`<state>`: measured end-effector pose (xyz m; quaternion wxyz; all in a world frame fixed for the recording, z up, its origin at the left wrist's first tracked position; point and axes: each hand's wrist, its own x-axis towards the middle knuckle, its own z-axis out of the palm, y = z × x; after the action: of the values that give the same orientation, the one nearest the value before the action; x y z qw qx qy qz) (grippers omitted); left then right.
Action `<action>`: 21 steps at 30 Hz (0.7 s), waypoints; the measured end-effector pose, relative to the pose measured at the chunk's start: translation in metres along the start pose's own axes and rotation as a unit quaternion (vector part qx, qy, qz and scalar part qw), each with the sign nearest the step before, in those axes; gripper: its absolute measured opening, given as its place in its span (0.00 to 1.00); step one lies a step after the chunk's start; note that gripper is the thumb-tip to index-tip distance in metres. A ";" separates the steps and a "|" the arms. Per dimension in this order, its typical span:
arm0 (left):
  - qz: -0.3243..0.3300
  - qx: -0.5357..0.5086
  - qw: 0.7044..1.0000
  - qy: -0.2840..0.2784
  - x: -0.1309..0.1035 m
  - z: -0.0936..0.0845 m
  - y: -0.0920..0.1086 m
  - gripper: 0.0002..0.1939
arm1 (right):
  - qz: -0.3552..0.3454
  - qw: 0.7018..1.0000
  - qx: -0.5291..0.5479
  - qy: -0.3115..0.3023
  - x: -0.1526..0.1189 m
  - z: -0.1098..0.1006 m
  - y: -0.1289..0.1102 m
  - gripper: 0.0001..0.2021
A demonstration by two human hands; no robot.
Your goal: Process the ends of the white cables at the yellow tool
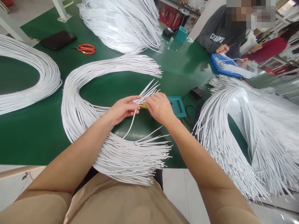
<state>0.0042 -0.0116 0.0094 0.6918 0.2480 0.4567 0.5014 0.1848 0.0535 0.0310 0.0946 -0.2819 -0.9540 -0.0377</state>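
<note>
A big loop of white wires (77, 102) lies on the green table (35, 133) in front of me, its cut ends fanning out at the near edge. My left hand (122, 109) pinches a small bunch of white wires (149, 90) that sticks up and to the right. My right hand (160, 107) meets it from the right, fingers closed on the same bunch, with a small yellow piece (144, 106) showing between the two hands. One loose wire (132, 124) hangs down from my left fingers.
More white wire bundles lie at left (28, 77), far centre (126, 25) and right (252, 130). Red scissors (86, 49) and a dark pouch (58, 39) sit far left. A teal box (177, 105) is beside my right hand. A person in grey (221, 34) works over a blue tray (221, 67).
</note>
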 end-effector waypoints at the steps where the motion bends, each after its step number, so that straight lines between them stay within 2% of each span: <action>1: 0.031 0.048 0.998 0.023 0.001 0.000 -0.003 0.25 | 0.022 1.000 -0.006 -0.009 0.000 0.001 0.004 0.12; 3: 0.076 0.124 0.988 0.048 0.003 0.000 -0.008 0.26 | 0.056 0.998 -0.001 -0.041 0.001 0.002 0.011 0.09; 7: 0.098 0.190 0.975 0.051 0.007 -0.003 -0.015 0.26 | 0.070 0.993 0.036 -0.082 0.001 0.000 0.016 0.05; 12: 0.100 0.244 0.964 0.038 0.009 -0.007 -0.016 0.25 | 0.059 0.994 0.071 -0.060 0.000 0.006 0.019 0.06; 21: 0.105 0.327 0.936 0.072 0.016 -0.011 -0.023 0.26 | 0.098 0.993 0.063 -0.030 0.002 0.018 0.021 0.06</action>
<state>0.0071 -0.0068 -0.0203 0.4812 0.4702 0.6152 0.4110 0.1913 0.0743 0.0145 0.0872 -0.3684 -0.9247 0.0400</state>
